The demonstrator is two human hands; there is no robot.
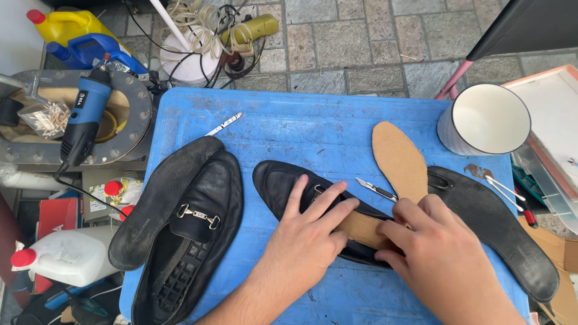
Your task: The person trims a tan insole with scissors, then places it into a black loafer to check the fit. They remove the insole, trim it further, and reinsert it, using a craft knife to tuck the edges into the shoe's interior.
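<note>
The person is bending over a blue table [289, 120], and both hands are working on a black shoe [283, 183] that is lying on its side in the middle of the top. The left hand [310, 238] is lying flat on the upper of the shoe with the fingers spread open, pressing it down near the metal buckle. The right hand [436, 253] is resting with curled fingers on a brown cardboard insole [397, 159], which is going into the opening of the shoe; the far end of the insole is pointing toward the white mug [484, 120] near the back right corner. A small craft knife [376, 189] is lying just beside the insole, very near the fingertips of the right hand. On the right, a black rubber sole [506, 232] is reaching over the right edge of the table. On the left, a second shoe [192, 241] is sitting partly on another black sole [159, 201], and both are hanging over the left edge. The open room is staying mostly at the back of the table, between the shoes and the far edge. A blue rotary tool [84, 117] is resting outside the table, on the left.
</note>
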